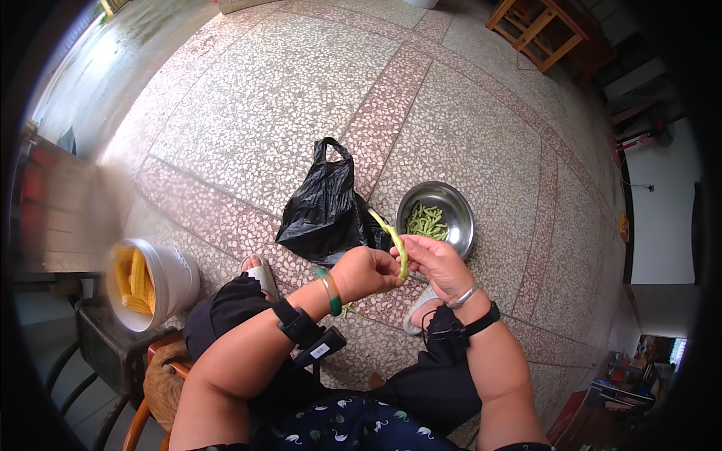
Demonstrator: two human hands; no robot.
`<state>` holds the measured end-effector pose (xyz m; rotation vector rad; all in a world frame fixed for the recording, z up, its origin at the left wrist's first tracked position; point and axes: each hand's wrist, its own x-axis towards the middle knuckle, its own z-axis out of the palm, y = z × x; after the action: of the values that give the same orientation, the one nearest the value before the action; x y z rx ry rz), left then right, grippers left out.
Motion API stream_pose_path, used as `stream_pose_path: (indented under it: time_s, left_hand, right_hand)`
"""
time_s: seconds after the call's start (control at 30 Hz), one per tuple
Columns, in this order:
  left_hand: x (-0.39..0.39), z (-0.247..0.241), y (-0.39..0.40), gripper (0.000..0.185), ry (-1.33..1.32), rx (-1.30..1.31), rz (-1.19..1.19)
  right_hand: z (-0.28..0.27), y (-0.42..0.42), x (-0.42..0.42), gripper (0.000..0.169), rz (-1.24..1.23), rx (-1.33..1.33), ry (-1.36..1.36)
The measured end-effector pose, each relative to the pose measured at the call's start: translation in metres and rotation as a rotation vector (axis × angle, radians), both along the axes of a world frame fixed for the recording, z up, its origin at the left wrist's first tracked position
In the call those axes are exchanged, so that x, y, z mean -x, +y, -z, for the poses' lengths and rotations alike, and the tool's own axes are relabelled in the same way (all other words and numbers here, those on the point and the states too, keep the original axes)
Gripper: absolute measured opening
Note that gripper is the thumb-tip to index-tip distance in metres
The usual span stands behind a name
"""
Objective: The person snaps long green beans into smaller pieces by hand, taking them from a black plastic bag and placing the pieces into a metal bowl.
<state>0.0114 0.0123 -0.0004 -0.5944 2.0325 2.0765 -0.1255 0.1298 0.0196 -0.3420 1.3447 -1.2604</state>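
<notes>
A long pale-green bean pod (398, 243) is pinched between the fingers of my left hand (364, 274) and my right hand (441, 266). It looks like a yardlong bean, or several held together; I cannot tell which. Just beyond my right hand, a round stainless steel bowl (463, 217) rests on the floor with short pieces of green bean (427, 221) in it. Past my left hand lies a black plastic bag (324, 214), its handles upward and its contents hidden. Thin green scraps (355, 313) lie on the floor below my left wrist.
At the left, a white plastic bucket (186, 282) holds several corn cobs (135, 282). An orange cat (163, 386) is beside a wooden chair (135, 425) near my left elbow. Slippered feet (262, 276) stand on the speckled terrazzo floor (271, 96). A wooden stool (533, 34) stands far right.
</notes>
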Motion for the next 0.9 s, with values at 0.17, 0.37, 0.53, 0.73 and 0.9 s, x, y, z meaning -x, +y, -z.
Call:
stream_pose_path:
  time_s: [0.17,0.37,0.53,0.73,0.9]
  left_hand:
    - [-0.002,-0.004,-0.002,0.021,-0.053,-0.127,-0.039]
    - [0.002,-0.009,-0.019,0.03,-0.038,-0.801,-0.468]
    - [0.0,-0.001,-0.024,0.03,0.111,-0.795,-0.561]
    - [0.001,-0.008,-0.023,0.024,0.063,-0.645,-0.622]
    - [0.002,-0.005,-0.014,0.019,0.001,-0.487,-0.426]
  right_hand:
    - [0.001,0.003,-0.001,0.026,0.067,0.026,-0.108]
    - [0.0,0.009,-0.002,0.02,-0.063,0.033,-0.058]
    - [0.003,0.008,-0.007,0.021,-0.092,0.006,-0.039]
    - [-0.004,0.006,-0.007,0.026,-0.227,-0.077,0.063]
    - [-0.008,-0.002,-0.004,0.028,0.023,0.06,0.106]
